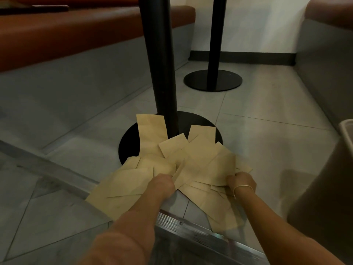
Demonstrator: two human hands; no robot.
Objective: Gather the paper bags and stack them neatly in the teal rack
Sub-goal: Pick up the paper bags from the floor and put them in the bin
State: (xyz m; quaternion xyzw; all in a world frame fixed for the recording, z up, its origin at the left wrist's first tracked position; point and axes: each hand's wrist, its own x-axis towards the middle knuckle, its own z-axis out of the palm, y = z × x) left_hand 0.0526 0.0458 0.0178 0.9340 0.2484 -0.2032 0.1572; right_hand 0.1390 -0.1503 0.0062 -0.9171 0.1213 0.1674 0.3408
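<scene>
Down at six o'clock, a ribbed metal floor strip (pixel 191 228) runs under both forearms. Left hand (pixel 164 183) bunches its fingers into the paper bags (pixel 191 161); right hand (pixel 241 181), at four o'clock, curls round the heap's edge, likely raking the scatter into one bundle. The bags are flat, matte tan paper, creased, fanned over the grey tile and onto the round black table base (pixel 129 142) at twelve. Further off stands a second pedestal (pixel 213 80). No teal rack in view.

Flat tan paper bags (pixel 183 161) scattered overlapping on floor by table base
</scene>
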